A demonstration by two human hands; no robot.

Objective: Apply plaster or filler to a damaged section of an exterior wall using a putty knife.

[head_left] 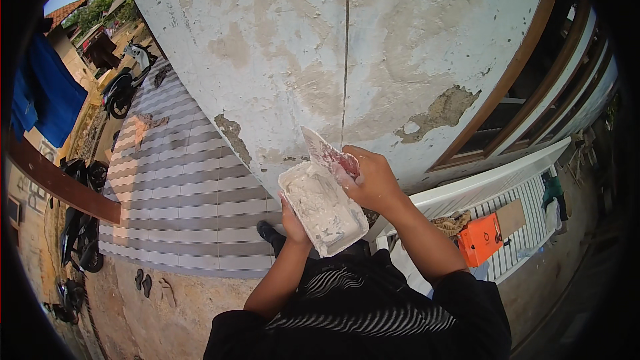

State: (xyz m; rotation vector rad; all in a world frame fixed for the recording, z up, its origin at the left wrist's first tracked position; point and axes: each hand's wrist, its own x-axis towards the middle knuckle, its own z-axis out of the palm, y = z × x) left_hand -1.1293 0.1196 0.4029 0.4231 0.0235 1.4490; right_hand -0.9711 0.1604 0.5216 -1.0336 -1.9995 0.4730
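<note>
A rectangular pale container (325, 220) holds thick off-white paste. My left hand (293, 222) grips its left side, fingers wrapped against it. My right hand (365, 180) is closed on a putty knife (316, 146) with a paste-smeared red handle and a wide blade, held over the container's upper end; whether the blade touches the paste I cannot tell. Beyond both hands rises a whitewashed wall (273, 60) with beige patches, flaking spots and a thin vertical groove.
A white slatted bench (527, 180) at right bears an orange box (479, 240), cardboard and cloth. Wooden-framed windows (497, 103) line the wall. Left are a tiled porch (187, 207), sandals (143, 281), parked motorbikes (123, 83), a wooden post (73, 187) and blue cloth (53, 93).
</note>
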